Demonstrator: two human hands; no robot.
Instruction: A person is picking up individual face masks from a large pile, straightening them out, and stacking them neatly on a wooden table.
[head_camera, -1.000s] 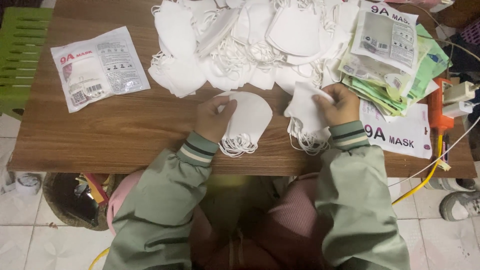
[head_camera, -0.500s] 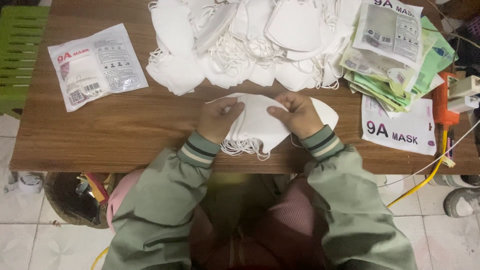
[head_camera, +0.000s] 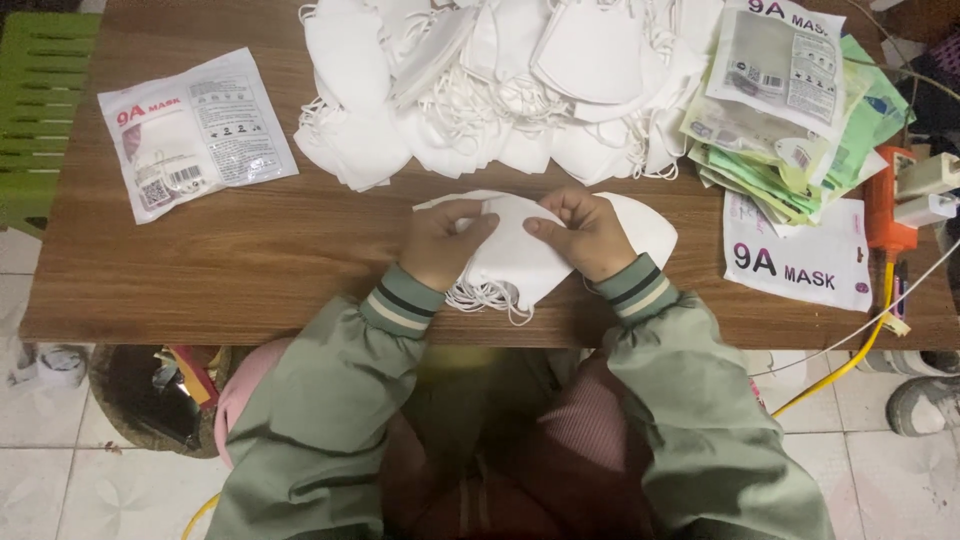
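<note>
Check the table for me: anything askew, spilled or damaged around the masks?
Nothing damaged. Both the left hand and the right hand hold a small stack of white masks at the table's near edge. The pile of loose masks behind is tangled, and the stack of packets is fanned unevenly.

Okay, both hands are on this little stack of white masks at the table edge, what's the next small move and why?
Probably square the stack of white masks: the left hand and right hand pinch it from both sides, but one mask juts out rightward and the ear loops spill toward the table edge.
</note>
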